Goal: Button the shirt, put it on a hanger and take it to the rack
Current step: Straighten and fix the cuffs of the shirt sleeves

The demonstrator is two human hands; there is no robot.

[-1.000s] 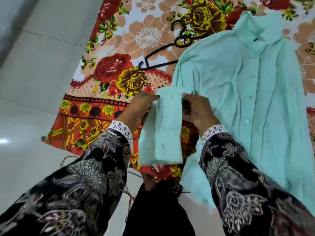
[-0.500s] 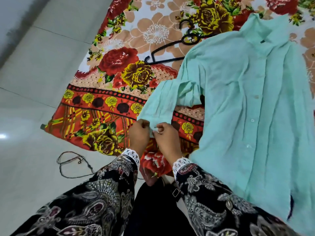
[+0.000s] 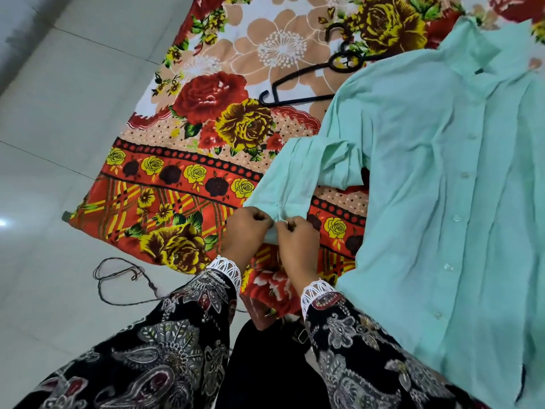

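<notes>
Hands lower; both fingers pinch shirt cuff.

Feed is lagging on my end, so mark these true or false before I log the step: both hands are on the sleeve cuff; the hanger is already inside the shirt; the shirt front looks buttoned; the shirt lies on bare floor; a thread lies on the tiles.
1. Both hands are on the sleeve cuff. True: the left hand and right hand pinch the cuff.
2. The hanger is inside the shirt. False: the black hanger lies on the floral cloth beside the shirt.
3. The shirt front looks buttoned. True: buttons run down the closed placket.
4. The shirt lies on bare floor. False: it lies on the floral cloth.
5. A thread lies on the tiles. True: a dark thread loops there.
</notes>
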